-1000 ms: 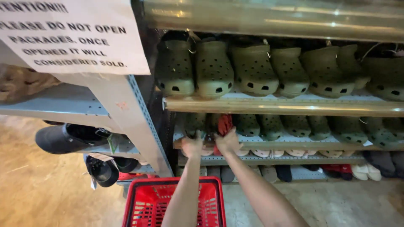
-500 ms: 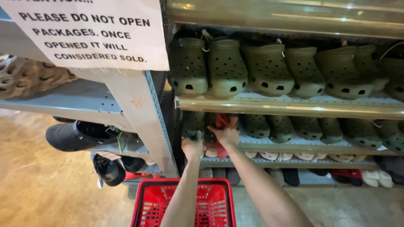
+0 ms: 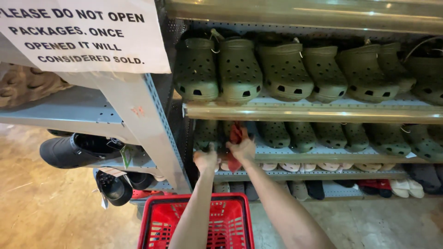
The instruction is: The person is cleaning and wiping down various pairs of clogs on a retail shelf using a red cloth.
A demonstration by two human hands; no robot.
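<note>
Both hands reach to the front edge of the middle metal shelf (image 3: 323,158). The right hand (image 3: 242,148) closes around a red foam clog (image 3: 236,134), lifting it from among olive clogs (image 3: 302,134). The left hand (image 3: 206,159), fingers curled, rests on the shelf edge beside it, apparently steadying; a red plastic basket (image 3: 198,221) waits below.

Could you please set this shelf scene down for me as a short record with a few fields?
Setting: metal shop shelves with rows of olive green clogs
Left hand: on the second shelf's edge beside the green clogs
Right hand: grips a red item; its kind is unclear
Below: red shopping basket on the floor
Left side: black clogs hanging, paper notice above
</note>
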